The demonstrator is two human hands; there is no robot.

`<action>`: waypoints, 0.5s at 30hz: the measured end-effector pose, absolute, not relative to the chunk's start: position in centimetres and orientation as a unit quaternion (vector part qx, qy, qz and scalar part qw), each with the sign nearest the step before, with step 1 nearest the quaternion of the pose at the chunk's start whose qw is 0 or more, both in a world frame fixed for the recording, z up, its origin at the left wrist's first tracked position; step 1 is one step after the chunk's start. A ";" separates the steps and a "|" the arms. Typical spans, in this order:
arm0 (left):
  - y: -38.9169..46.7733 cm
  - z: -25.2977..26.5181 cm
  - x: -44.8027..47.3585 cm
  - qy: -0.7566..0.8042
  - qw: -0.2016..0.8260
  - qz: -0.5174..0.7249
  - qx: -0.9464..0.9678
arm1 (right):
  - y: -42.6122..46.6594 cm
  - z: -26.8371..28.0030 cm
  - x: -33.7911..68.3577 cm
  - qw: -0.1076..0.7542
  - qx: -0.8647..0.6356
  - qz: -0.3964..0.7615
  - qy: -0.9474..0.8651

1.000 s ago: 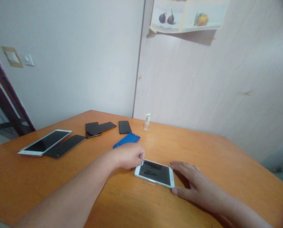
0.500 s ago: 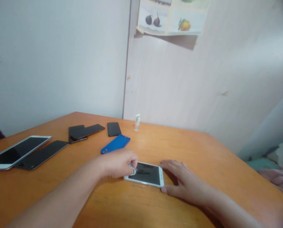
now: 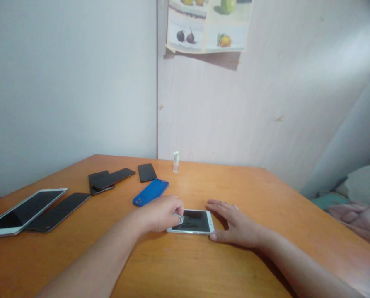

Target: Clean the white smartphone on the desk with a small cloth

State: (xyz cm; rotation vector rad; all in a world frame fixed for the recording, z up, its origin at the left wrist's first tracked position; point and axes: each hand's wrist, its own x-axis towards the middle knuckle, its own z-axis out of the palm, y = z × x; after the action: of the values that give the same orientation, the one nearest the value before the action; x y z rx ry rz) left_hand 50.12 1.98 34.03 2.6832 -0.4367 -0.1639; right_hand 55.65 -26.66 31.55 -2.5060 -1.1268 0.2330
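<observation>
A white smartphone (image 3: 200,222) lies flat on the table with its dark screen up. My left hand (image 3: 166,212) is closed round a small whitish wipe (image 3: 180,219), which it presses on the left end of the screen; whether the wipe is cloth or tissue I cannot make out. At the phone's right end rests my right hand (image 3: 234,223), fingers spread, with the thumb at the near corner and the other fingers by the far corner. Just beyond my left hand lies a blue phone case (image 3: 150,192).
The wooden table (image 3: 178,265) holds a white tablet (image 3: 26,211), a black phone (image 3: 59,212) beside it, two overlapping dark phones (image 3: 114,178) and another dark phone (image 3: 146,172). A small clear pump bottle (image 3: 176,163) stands near the back edge, by the wall.
The camera view has shifted a little. My left hand still holds the wipe on the screen's left end, and my right hand stays at the phone's right end.
</observation>
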 end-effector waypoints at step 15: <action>2.5 32.9 51.5 -0.102 0.163 0.059 0.980 | -25.0 31.1 54.6 0.194 -0.913 -0.018 -0.358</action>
State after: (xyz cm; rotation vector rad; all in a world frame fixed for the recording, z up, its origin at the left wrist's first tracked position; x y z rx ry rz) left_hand 51.52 2.49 32.95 2.7949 -0.2896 0.1671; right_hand 54.59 -24.97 31.07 -2.5618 -1.0027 -0.0506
